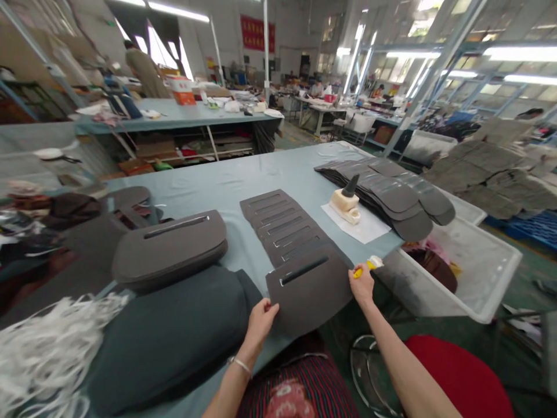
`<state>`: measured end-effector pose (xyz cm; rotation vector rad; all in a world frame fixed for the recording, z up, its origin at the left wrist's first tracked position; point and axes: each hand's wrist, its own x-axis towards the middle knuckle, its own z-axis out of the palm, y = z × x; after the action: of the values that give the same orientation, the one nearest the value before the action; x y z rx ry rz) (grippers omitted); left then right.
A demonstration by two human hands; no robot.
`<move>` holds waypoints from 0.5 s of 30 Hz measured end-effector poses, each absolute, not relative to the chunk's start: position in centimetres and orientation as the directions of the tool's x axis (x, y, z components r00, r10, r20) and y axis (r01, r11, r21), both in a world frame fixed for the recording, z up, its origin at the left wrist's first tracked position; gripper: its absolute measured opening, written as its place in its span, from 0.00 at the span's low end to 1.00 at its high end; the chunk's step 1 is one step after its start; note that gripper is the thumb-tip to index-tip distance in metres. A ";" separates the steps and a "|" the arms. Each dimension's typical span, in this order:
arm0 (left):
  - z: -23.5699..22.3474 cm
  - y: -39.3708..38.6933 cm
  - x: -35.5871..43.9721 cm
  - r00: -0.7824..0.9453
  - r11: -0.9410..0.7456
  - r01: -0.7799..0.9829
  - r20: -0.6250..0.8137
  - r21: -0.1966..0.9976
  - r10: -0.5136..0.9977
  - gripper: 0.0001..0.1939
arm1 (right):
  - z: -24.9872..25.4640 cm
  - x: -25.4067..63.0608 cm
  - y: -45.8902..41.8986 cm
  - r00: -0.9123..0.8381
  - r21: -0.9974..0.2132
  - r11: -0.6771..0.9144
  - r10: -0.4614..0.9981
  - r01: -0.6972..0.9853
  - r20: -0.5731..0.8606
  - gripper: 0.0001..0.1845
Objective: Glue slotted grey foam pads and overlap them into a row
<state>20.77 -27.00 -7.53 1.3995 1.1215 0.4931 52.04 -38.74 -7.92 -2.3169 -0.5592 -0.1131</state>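
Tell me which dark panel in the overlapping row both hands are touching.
The nearest panel: the left hand and right hand touch its edges; the others lie farther back.

We find a bare lane on the desk (209, 180) between the left stack (174, 247) and the middle row of overlapping panels (281, 217), widening at the far side; its near end narrows against the dark folded bundle (174, 331). A second bare strip runs between that row and the white sheet (368, 232). There, the cream container (344, 204) with its upright cone (350, 186) blocks low passage to the right pile (387, 194). Nearest us, the front panel (308, 296) fills the space between our left hand (261, 320) and right hand (362, 283), whose brush (369, 265) juts rightward.
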 end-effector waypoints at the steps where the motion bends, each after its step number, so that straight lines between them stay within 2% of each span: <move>1: -8.0 -26.9 21.8 0.430 0.170 0.341 -0.314 0.925 0.846 0.16 | -8.2 53.2 -38.3 0.902 -0.628 -0.652 0.362 0.425 0.234 0.09; 4: -9.2 -26.8 24.3 0.368 0.147 0.404 -0.308 0.903 0.877 0.14 | -9.2 56.1 -37.3 0.913 -0.580 -0.709 0.360 0.401 0.192 0.08; 7: -10.0 -27.0 26.3 0.296 0.129 0.496 -0.307 0.859 0.904 0.16 | -10.1 58.4 -36.7 0.912 -0.558 -0.729 0.379 0.397 0.155 0.08; 15: -11.6 -28.3 29.6 0.174 0.142 0.551 -0.280 0.823 0.944 0.14 | -12.2 62.1 -36.2 0.865 -0.574 -0.662 0.465 0.481 0.189 0.10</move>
<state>29.65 -28.33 -11.61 1.5254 1.4932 0.5358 62.09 -36.19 -12.20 -2.3974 -0.6822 -0.0346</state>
